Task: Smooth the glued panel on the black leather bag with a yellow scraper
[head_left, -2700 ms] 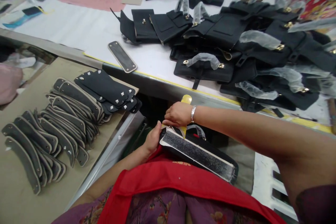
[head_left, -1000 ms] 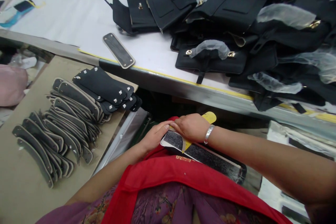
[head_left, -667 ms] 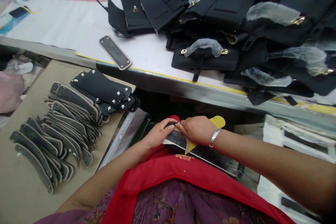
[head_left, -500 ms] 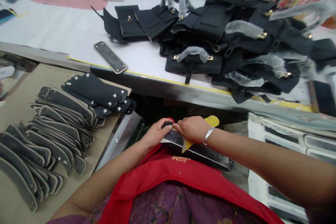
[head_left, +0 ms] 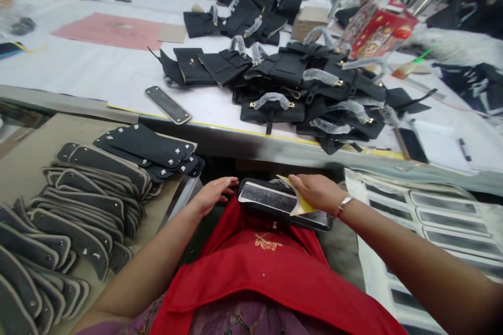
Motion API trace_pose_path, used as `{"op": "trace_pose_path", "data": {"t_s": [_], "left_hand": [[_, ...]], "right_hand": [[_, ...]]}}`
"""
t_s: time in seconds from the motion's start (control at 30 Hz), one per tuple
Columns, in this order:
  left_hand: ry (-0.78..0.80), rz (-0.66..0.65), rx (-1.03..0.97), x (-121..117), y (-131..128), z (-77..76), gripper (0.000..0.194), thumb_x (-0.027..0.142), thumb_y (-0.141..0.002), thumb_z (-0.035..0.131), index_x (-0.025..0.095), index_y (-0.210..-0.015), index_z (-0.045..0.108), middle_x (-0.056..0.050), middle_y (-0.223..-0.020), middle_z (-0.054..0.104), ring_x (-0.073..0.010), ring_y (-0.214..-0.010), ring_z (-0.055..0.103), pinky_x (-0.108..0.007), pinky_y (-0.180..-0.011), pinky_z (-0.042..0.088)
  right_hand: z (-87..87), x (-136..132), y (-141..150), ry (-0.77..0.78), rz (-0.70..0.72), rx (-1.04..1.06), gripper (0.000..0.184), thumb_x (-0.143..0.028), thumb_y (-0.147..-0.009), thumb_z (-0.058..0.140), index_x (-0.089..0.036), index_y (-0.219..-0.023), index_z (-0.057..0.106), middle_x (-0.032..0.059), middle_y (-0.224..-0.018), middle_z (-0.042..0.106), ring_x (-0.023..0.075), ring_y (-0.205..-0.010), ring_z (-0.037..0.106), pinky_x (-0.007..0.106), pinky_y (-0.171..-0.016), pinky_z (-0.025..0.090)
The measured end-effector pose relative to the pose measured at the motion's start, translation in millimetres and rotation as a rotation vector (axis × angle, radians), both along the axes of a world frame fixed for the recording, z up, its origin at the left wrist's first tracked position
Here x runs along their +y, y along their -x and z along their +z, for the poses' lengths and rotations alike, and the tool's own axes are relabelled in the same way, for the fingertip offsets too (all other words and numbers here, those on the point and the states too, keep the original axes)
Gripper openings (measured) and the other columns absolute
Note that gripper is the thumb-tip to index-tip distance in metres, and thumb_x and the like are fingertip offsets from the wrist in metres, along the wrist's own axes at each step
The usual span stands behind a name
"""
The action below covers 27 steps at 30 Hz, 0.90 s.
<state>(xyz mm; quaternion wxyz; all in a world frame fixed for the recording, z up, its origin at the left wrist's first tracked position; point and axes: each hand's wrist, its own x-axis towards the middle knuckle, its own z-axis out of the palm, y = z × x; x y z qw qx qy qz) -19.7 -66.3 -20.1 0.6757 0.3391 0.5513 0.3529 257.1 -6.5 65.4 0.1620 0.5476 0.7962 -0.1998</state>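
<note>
On my lap, over the red apron, lies a long black bag piece (head_left: 267, 199) with rounded corners and a whitish-edged dark strip on its upper face. My right hand (head_left: 320, 192), with a silver bracelet at the wrist, is closed round a yellow scraper (head_left: 302, 206) whose curved pale edge is over the strip, toward the piece's right half. Whether that edge touches cannot be told. Just off the piece's left end, my left hand (head_left: 214, 194) has its fingers stretched out and holds nothing.
At left, a board (head_left: 23, 141) bears rows of dark panels (head_left: 86, 204) with pale edges and black panels (head_left: 151, 144). One panel (head_left: 168, 104) lies on the white table (head_left: 129, 73), near piled black handbags (head_left: 271, 110). A white sheet with dark strips (head_left: 458, 225) is at right.
My left hand has come off the bag piece to the left and opened. My right hand has moved right with the scraper, baring the strip. The view takes in more of the table's far side.
</note>
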Motion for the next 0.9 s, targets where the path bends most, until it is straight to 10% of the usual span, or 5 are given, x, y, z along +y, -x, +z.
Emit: {"op": "trace_pose_path", "data": {"t_s": [0.13, 0.4, 0.9], "left_hand": [[0.112, -0.126, -0.062, 0, -12, 3.3, 0.044, 0.042, -0.082, 0.052, 0.024, -0.122, 0.051, -0.010, -0.105, 0.062, -0.0115, -0.052, 0.059, -0.018, -0.041, 0.036], [0.137, -0.166, -0.451, -9, -29, -14.4, 0.057, 0.040, -0.081, 0.057, 0.039, -0.131, 0.031, -0.006, -0.115, 0.055, -0.0238, -0.081, 0.065, -0.048, -0.073, 0.051], [0.019, 0.062, -0.739, -24, -54, -19.3, 0.062, 0.064, -0.085, 0.024, 0.026, -0.131, 0.040, -0.010, -0.121, 0.054, -0.0238, -0.098, 0.058, -0.040, -0.084, 0.046]], "right_hand": [[1.4, -26, -17, 0.138, -0.219, 0.289, 0.055, -0.048, -0.092, 0.018, -0.015, -0.076, 0.060, 0.0096, -0.080, 0.065, 0.0190, -0.071, 0.059, 0.027, -0.063, 0.041], [-18.6, -103, -26, 0.818, -0.638, 0.998, 0.033, -0.044, -0.078, 0.055, -0.019, -0.098, 0.052, 0.0047, -0.092, 0.066, 0.0194, -0.085, 0.063, 0.028, -0.073, 0.049], [-59.4, -119, 56, 0.622, -0.814, 1.022, 0.028, -0.037, -0.087, 0.047, -0.014, -0.073, 0.056, 0.0020, -0.059, 0.063, 0.0116, -0.048, 0.055, 0.019, -0.043, 0.040]]}}
